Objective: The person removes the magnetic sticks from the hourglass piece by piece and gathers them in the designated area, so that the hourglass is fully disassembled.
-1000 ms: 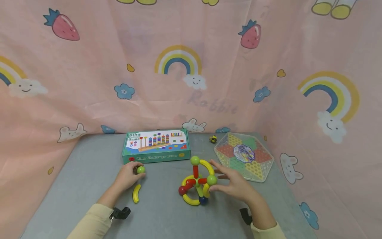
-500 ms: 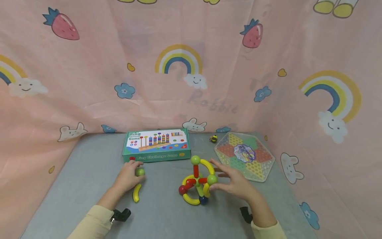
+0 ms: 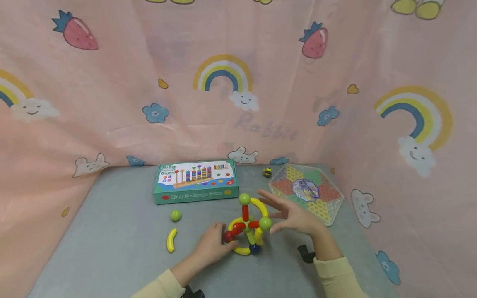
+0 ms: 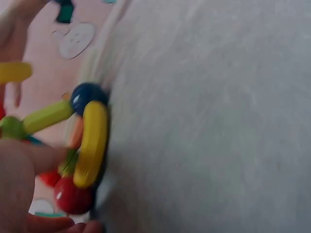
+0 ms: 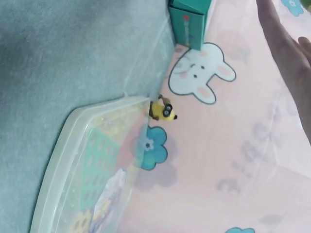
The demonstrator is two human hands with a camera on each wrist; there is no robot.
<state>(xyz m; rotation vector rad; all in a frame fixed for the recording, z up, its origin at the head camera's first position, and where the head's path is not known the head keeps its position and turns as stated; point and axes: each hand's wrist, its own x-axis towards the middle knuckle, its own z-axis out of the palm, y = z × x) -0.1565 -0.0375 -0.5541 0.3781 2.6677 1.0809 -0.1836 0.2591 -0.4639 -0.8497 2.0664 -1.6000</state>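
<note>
Head view: the ball-and-stick toy (image 3: 246,226) stands in front of the box's (image 3: 195,182) right end. The left hand (image 3: 211,246) curves about the toy's red ball (image 3: 228,236); whether it grips cannot be told. The right hand (image 3: 296,217) spreads loosely beside the toy. A loose green ball (image 3: 175,215) and yellow curved piece (image 3: 171,240) lie in front of the box.

Left wrist view: a blurred thumb (image 4: 43,158) overlaps the toy.

Right wrist view: a toy bee (image 5: 163,111) and game board (image 5: 99,162) sit right of the box.

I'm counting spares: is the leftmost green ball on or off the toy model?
Off: the green ball rests on the table, apart from the model.
</note>
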